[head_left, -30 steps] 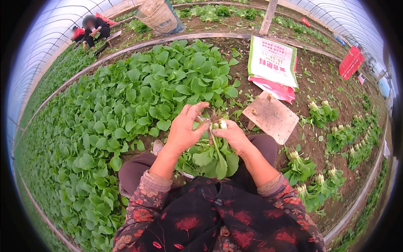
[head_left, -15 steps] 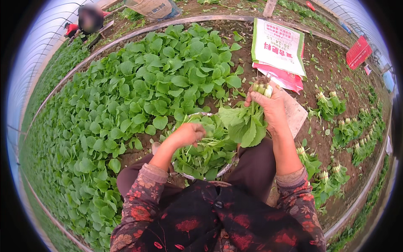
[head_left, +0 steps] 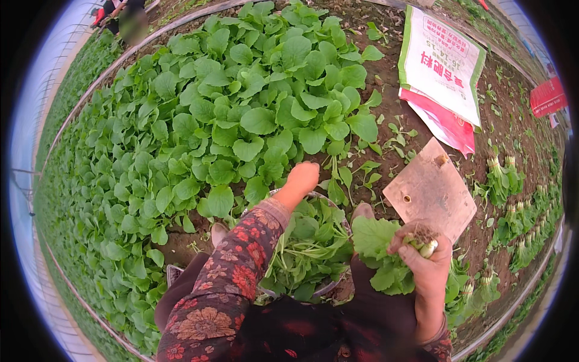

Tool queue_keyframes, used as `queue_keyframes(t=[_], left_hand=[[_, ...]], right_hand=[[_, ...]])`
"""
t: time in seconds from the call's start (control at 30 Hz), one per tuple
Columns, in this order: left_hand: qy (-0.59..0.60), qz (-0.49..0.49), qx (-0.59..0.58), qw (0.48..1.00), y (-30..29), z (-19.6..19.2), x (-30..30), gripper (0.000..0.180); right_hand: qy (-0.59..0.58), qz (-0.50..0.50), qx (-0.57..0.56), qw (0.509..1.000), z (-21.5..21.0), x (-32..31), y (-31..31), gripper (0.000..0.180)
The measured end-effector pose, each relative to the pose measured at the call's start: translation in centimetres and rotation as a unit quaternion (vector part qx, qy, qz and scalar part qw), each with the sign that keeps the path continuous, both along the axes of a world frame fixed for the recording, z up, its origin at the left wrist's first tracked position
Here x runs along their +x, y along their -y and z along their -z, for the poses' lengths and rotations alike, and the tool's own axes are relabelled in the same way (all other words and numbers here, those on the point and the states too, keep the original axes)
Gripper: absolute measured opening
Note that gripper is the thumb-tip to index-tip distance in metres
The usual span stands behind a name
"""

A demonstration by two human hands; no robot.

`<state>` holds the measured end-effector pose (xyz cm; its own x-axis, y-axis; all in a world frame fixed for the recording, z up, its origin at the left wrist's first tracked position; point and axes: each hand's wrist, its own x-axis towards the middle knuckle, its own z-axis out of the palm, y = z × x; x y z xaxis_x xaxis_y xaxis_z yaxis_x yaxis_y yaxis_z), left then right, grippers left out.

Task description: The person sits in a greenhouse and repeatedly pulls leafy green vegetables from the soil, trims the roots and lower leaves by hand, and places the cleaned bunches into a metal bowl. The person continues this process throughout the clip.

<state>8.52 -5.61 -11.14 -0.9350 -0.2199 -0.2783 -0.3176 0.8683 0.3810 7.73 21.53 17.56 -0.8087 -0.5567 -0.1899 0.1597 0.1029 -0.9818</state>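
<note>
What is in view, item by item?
Growing plants: many, green, left and centre.
Sack: one, white, upper right.
Sheet: one, red and white, under sack.
Board: one, tan, right of centre.
Tub: one, pale rim, lower centre.
Loose greens: uncounted, green, in tub.
Laid bunches: several, green, right.
Panel: one, red, far right.
Co-worker: at least one, dark clothing, upper left.
Held bunch: one, green, lower right.
Shoes: two, brownish, beside tub.
Left hand: one, bare, by plants.
Right hand: one, bare, around held bunch.

Hooped greenhouse (head_left: 55,78) with leafy crop (head_left: 186,124)
</note>
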Motion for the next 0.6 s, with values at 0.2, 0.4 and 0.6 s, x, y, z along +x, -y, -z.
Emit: queue_keyframes(t=[0.2,0.4,0.6], left_hand=[[0.359,-0.010,-0.146,0.922,7.5,4.0,-1.2,0.031],[0.372,-0.112,-0.061,0.919,11.1,7.4,2.9,0.031],[0.329,-0.193,-0.031,0.924,11.1,7.0,3.4,0.028]], right_hand=[[-0.001,-0.014,0.053,0.998,-0.5,-2.5,1.4,0.024],[0.036,-0.029,0.061,0.997,0.1,-4.3,2.6,0.024],[0.066,-0.036,0.066,0.995,0.3,-4.3,2.5,0.025]])
